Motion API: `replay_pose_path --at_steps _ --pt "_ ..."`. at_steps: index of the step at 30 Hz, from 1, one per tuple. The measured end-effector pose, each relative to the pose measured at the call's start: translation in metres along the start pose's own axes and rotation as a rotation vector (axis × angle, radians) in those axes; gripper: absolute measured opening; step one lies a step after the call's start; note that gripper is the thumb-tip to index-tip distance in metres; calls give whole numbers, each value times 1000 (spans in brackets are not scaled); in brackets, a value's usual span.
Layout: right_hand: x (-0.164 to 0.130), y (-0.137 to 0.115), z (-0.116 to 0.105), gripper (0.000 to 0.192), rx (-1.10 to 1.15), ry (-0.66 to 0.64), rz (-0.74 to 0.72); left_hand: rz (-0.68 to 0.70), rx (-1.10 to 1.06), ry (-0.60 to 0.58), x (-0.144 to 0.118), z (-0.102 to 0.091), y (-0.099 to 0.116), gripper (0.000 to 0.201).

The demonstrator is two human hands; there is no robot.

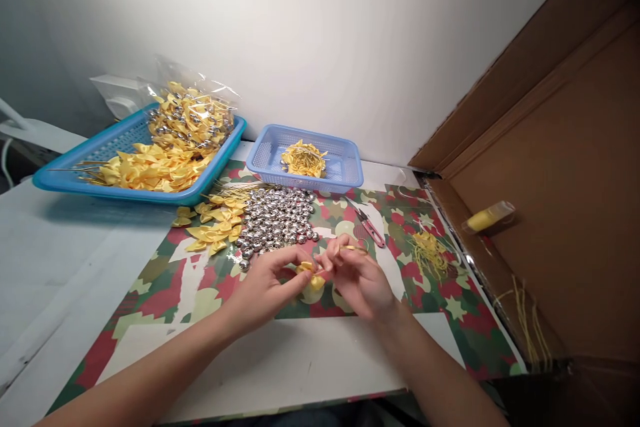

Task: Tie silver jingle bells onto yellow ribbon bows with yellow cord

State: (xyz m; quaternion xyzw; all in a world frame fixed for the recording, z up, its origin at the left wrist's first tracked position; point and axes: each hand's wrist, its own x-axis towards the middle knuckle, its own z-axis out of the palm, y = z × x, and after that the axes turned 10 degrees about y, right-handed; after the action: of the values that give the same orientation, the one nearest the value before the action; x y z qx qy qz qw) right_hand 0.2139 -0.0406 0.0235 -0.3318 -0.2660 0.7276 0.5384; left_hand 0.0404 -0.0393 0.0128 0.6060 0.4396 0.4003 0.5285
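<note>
**Two hands close on a small yellow bow near the front of the worktop**

Both hands meet over the patterned mat [165, 293] that covers the middle of the worktop [45, 253]. The left hand [265, 287] and the right hand [357, 277] pinch the same small yellow bow [313, 277] between their fingertips, so each grip is clamped on it from its own side. The bow is held just above the mat, a little nearer to the front edge than to the back edge.

Just behind the hands lies a heap of silver beads [277, 217] (round and shiny, many of them). To the left of this heap there is a loose pile of yellow bows [213, 223] on the mat. Red-handled scissors [367, 223] lie to the right of the beads, close to the right hand. Farther right, near the right edge, is a small bundle of yellow thread [427, 250].

At the back left corner a big blue tray [65, 177] holds many yellow bows and a clear plastic bag [193, 110] with more of them. At the back edge, in the middle, a small light-blue basket [345, 170] holds some yellow pieces. A brown cardboard box [560, 167] stands at the right side, and a yellow spool [485, 217] lies on it.
</note>
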Motion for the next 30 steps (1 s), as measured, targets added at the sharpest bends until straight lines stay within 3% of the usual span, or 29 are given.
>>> replay_pose_path --at_steps 3,16,19,24,30 --pt "-1 4 1 18 59 36 -21 -102 -76 -48 -2 6 -5 20" --pt "1 -1 0 26 -18 96 -59 -308 -253 -93 -2 16 -8 17" --pt "3 1 -1 30 17 122 -42 -305 -288 -82 -4 17 -9 18" --pt "6 6 -1 29 31 285 4 -194 -266 -150 -6 15 -7 13" --pt "6 4 3 29 -50 328 -5 -156 -190 -237 -10 18 -2 13"
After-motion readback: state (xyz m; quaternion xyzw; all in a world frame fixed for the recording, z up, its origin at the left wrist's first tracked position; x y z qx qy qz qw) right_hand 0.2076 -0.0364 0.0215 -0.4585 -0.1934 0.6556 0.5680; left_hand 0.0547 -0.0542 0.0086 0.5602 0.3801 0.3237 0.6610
